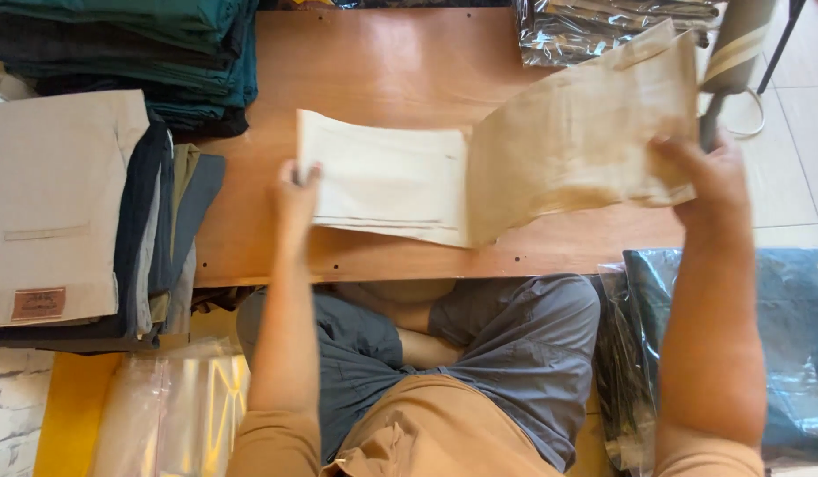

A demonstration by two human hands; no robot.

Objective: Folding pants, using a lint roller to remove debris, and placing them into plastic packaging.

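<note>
Beige trousers (515,168) | left hand (294,196) grip pinches folded end | right hand (714,172) grip pinches lifted end

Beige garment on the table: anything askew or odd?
Nothing damaged. The beige garment is only half flat: the left hand pins its pale end to the wooden table, while the right hand lifts the other end, folded upward.

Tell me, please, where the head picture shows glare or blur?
Head view: glare on the wooden table and on the plastic bags at the top; the lifted half of the beige cloth looks soft with motion blur, as does the right hand; the left hand is sharper.
</note>
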